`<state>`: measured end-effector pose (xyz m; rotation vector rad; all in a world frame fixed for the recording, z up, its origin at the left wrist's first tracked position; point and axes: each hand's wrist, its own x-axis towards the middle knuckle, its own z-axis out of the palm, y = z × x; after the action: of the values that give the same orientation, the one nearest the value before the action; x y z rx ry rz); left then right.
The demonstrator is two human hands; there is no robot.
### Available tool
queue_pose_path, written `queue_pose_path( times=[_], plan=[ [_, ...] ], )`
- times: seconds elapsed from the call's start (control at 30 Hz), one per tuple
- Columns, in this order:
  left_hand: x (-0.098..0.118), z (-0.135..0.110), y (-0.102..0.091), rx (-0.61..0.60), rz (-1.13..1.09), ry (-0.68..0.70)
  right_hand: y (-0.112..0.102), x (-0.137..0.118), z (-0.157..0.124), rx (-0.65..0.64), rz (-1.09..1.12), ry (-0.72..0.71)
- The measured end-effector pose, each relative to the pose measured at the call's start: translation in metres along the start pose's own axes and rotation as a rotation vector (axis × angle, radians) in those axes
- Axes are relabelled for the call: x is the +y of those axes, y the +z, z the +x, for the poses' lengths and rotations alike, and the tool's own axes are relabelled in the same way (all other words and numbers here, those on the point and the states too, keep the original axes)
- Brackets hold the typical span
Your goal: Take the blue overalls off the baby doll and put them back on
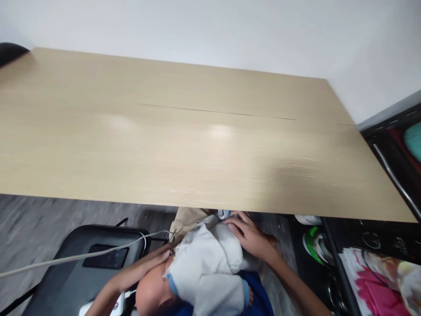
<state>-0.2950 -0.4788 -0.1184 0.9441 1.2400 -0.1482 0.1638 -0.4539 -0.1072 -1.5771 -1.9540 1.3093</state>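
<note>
A baby doll [197, 276] in a pale grey top with blue cuffs lies below the near edge of a light wooden table [184, 145]. Its bald head [151, 294] points toward me. My left hand [144, 267] rests on the doll's neck and shoulder, fingers stretched along it. My right hand [250, 235] lies flat on the doll's chest and far side, fingers spread. Blue cloth [259, 298] shows under the doll. Beige fabric [187, 219] sits just past it, under the table edge.
A dark chair seat [82, 267] stands at the lower left with a white cable [66, 256] running across it. A black shelf unit [394, 166] on the right holds colourful items, including green and pink ones. The floor is grey. A white wall backs the table.
</note>
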Motion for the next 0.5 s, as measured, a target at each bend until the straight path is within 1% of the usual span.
queue_pose_path(
  times=[0.03, 0.1, 0.17, 0.23, 0.27, 0.37, 0.43, 0.5],
  plan=[
    [0.003, -0.004, -0.001, -0.018, -0.005, 0.011, -0.003, -0.009, -0.012, -0.053, 0.027, 0.015],
    [0.016, -0.014, -0.003, -0.087, -0.02, 0.076, -0.005, -0.026, -0.034, -0.164, 0.056, 0.079],
    [0.032, -0.025, -0.005, -0.177, -0.037, 0.162, -0.002, -0.04, -0.051, -0.208, 0.083, 0.171],
    [0.047, -0.037, -0.007, -0.213, -0.049, 0.203, 0.002, -0.047, -0.06, -0.213, 0.145, 0.228],
    [0.054, -0.043, -0.008, -0.2, -0.048, 0.201, 0.002, -0.046, -0.06, -0.219, 0.191, 0.237],
    [0.076, -0.06, -0.012, -0.1, 0.008, 0.209, 0.001, -0.037, -0.052, -0.215, 0.32, 0.222],
    [0.092, -0.07, -0.014, -0.066, 0.041, 0.262, -0.001, -0.03, -0.043, -0.214, 0.405, 0.207],
    [0.108, -0.079, -0.013, -0.061, 0.012, 0.344, -0.002, -0.026, -0.034, -0.25, 0.532, 0.211]
  ],
)
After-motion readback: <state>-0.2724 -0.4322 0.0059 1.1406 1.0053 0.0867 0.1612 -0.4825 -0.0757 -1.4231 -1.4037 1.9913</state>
